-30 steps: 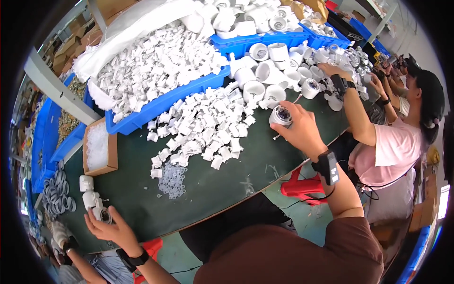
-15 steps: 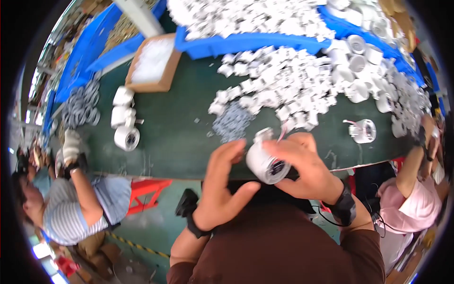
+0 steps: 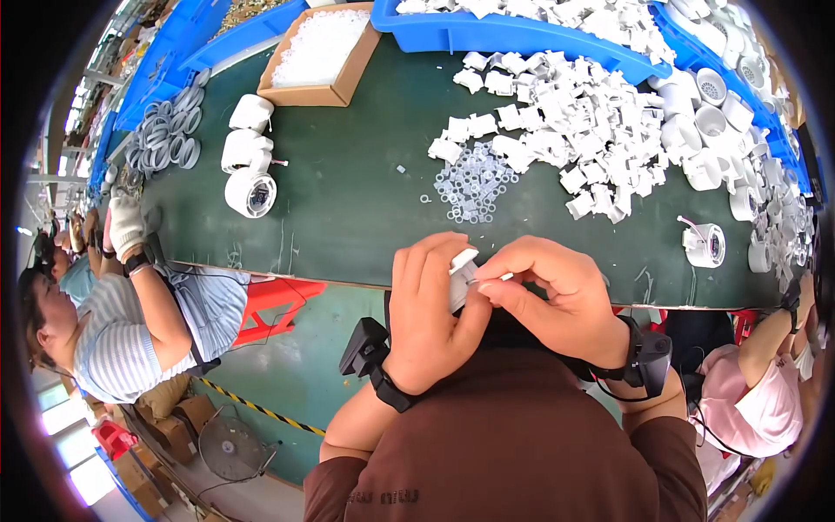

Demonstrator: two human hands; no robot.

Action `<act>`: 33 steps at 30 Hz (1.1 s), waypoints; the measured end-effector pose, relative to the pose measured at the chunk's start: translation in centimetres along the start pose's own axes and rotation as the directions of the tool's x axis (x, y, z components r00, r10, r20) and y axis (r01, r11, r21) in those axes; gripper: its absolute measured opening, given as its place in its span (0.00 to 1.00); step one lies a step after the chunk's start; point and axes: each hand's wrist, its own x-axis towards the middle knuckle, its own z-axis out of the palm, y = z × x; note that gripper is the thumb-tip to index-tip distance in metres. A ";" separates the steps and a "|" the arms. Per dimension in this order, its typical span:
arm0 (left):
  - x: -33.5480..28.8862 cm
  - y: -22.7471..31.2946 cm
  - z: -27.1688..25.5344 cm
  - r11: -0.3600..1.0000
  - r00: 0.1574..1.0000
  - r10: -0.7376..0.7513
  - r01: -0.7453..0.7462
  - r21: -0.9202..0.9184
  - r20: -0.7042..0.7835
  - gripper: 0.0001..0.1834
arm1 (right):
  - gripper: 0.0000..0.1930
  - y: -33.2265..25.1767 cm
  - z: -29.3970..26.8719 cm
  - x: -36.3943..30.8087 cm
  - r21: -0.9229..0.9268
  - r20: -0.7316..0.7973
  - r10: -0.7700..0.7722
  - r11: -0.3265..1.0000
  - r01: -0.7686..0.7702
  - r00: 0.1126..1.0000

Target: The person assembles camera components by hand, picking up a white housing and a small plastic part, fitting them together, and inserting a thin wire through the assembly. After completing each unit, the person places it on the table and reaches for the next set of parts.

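My left hand is closed around a white lamp-like housing at the table's front edge. Its fingers cover most of the round body, and a white bracket-like part sticks up beside them. From the right, my right hand pinches thumb and forefinger together against the housing; a thin white bit shows between the fingertips, too small to name. Just beyond the hands lies a pile of small translucent rings. White plastic brackets are heaped behind it.
Three similar housings stand in a row at left, near grey rings and a cardboard box of translucent pieces. Another housing lies at right, near white cups. Blue bins line the back. Co-workers sit at both sides.
My left hand has closed on the housing, which was by my right hand. My right hand has shifted to a fingertip pinch at its side. The view has tilted, so the table appears higher.
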 end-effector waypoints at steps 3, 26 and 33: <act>-0.1 -0.2 0.1 0.998 0.998 -0.053 0.052 -0.047 -0.021 0.15 | 0.08 0.2 0.7 -0.3 0.070 -0.085 0.073 0.995 -0.067 0.994; 0.2 -0.1 0.2 0.959 0.990 -0.141 0.140 -0.245 0.013 0.05 | 0.16 -0.2 -6.7 -1.2 -0.911 -0.124 -0.198 0.412 -0.032 0.972; -0.3 0.2 0.4 0.958 0.991 -0.133 0.121 -0.261 -0.031 0.05 | 0.17 0.4 -7.4 -0.5 -0.844 -0.191 -0.032 0.515 -0.147 0.981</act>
